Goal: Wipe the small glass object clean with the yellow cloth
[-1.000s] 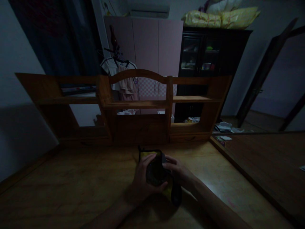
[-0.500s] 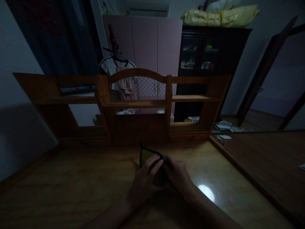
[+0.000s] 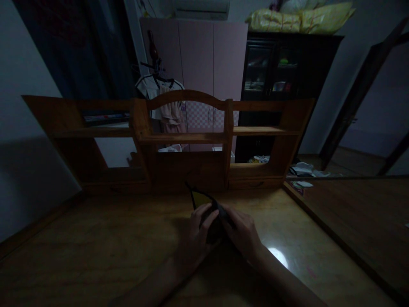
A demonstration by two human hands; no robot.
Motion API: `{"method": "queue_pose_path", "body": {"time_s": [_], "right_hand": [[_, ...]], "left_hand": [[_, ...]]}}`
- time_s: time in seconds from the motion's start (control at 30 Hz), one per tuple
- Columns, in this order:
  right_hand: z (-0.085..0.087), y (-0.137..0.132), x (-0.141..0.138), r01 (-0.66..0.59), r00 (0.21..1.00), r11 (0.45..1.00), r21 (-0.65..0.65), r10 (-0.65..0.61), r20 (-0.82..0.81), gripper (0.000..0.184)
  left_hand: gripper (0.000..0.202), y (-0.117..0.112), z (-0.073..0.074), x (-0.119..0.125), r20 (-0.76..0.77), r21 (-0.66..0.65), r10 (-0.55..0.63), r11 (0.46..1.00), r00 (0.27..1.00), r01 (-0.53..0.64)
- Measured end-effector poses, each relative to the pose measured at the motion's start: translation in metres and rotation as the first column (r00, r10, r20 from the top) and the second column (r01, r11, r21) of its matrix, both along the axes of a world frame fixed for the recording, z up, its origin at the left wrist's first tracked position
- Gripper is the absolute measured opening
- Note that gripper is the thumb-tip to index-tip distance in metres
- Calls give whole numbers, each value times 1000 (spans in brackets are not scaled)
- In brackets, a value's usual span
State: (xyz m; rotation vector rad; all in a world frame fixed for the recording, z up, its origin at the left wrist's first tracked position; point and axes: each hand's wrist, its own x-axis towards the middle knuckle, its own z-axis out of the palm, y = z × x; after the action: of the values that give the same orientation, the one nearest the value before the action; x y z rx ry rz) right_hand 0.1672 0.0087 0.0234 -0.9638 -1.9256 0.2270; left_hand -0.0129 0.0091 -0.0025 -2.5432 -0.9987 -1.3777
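Note:
Between my hands, over the wooden desk top [image 3: 105, 238], is a soft, flat yellow pouch [image 3: 200, 198] with black edging. One pointed corner of it sticks up and away from me, past the fingers. My left hand [image 3: 200, 230] grips its left side, fingers curled over the front. My right hand [image 3: 241, 230] is closed on the grey-black edge at the right, close to the left fingertips. Dim light and the fingers hide most of the pouch's lower part, and whether anything is inside cannot be seen.
A wooden shelf unit [image 3: 183, 138] with low drawers stands along the desk's far edge. A raised wooden rim [image 3: 319, 224] runs down the right side. Light glares off the desk [image 3: 277, 258] by my right forearm. Beyond stand a pink wardrobe [image 3: 196, 59] and a dark cabinet [image 3: 289, 64].
The pouch has tilted, its pointed corner reaching farther away and its yellow part showing narrower. Both hands have shifted slightly with it, still gripping. The whole view has moved a little.

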Motion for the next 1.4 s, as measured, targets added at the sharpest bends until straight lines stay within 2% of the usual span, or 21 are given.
{"method": "queue_pose_path", "body": {"time_s": [0.07, 0.17, 0.23, 0.3, 0.37, 0.43, 0.53, 0.63, 0.7, 0.8, 0.87, 0.97, 1.07, 1.13, 1.23, 1.4], "right_hand": [[3, -1, -4, -25, 995, 993, -118, 14, -94, 37], [5, -3, -11, -100, 980, 945, -310, 39, -196, 28], [5, -3, -16, -148, 968, 912, -384, 53, -246, 24], [4, -4, -19, -186, 953, 897, -401, 65, -297, 25], [3, -4, -18, -194, 942, 904, -380, 64, -329, 27], [2, -3, -14, -143, 953, 932, -334, 38, -301, 26], [-2, 3, -3, 24, 990, 968, -248, -57, -126, 26], [-5, 10, 10, 173, 982, 978, -121, -161, 101, 34], [-7, 12, 14, 205, 961, 979, -17, -198, 195, 36], [-10, 12, 15, 175, 958, 982, 67, -185, 219, 35], [-11, 11, 14, 161, 972, 987, 28, -163, 166, 33], [-8, 10, 11, 116, 993, 982, -147, -116, 12, 31], [-3, 9, 5, -26, 989, 942, -334, -24, -147, 22], [-1, 8, -2, -125, 970, 899, -420, 22, -242, 23], [-3, 7, -10, -216, 927, 848, -484, 23, -373, 29], [-15, 10, -12, -287, 888, 812, -509, 26, -460, 33]], "left_hand": [[74, 0, 0, -3, 20, 49, 18, 999, 1000, -19], [74, 2, -2, -4, 49, 145, 48, 988, 998, -55], [75, 2, -3, -4, 53, 209, 64, 975, 997, -74], [75, 2, -2, -3, 31, 224, 60, 972, 998, -65], [77, 1, 0, -1, -16, 180, 26, 983, 1000, -23], [80, -1, 4, 0, -53, 101, -16, 995, 998, 21], [80, -2, 7, 2, -59, 2, -62, 998, 996, 62], [83, 0, 5, 2, -67, -58, -79, 995, 995, 75], [87, 2, 0, 2, -85, -102, -76, 993, 993, 67], [89, 6, -5, 1, -106, -105, -75, 992, 992, 64], [89, 7, -6, 0, -120, -87, -82, 994, 989, 72], [90, 5, -1, -3, -117, -65, -74, 996, 990, 66], [84, 1, 3, -3, -84, -14, -29, 1000, 996, 28], [78, -1, 3, -1, -48, 41, 12, 999, 999, -10], [74, -4, 2, 3, 1, 83, 57, 995, 998, -56], [81, -4, 6, 3, -47, -24, -12, 1000, 999, 11]]}}
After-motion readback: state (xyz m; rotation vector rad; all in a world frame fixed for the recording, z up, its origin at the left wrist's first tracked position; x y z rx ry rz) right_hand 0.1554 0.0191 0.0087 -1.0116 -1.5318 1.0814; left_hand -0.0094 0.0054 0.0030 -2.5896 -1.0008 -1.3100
